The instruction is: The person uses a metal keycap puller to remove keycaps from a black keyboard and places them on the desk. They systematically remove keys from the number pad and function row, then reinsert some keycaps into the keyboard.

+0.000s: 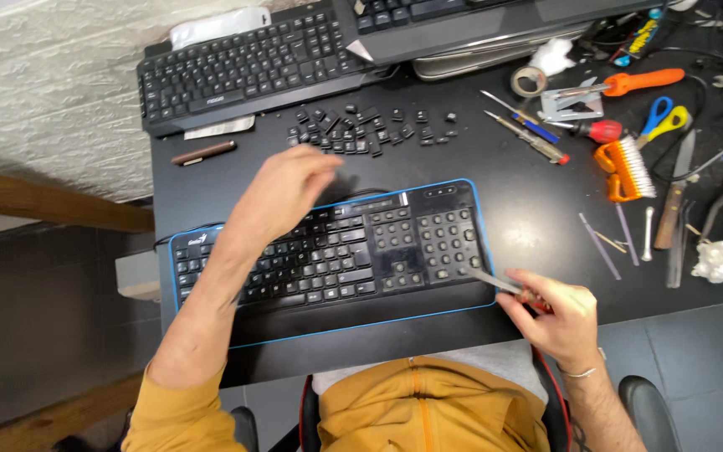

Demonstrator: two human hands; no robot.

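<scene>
Black plastic makes up the keyboard (328, 255), which lies flat on the dark surface (529, 218) just in front of the person and has a thin blue rim. It looks light and quite stiff, but I judge its keys to be fragile, because each cap only clips on and can snap off; a heap of loose keycaps (366, 130) lies behind it. The left hand (282, 188) hovers over the upper edge of the keyboard with fingers bent, and it is blurred, so I cannot tell whether it holds a cap. The right hand (554, 314) is closed around a small screwdriver (504, 286) with its metal tip at the number pad. To lift the keyboard safely, I would take the bare edges, not the keys.
</scene>
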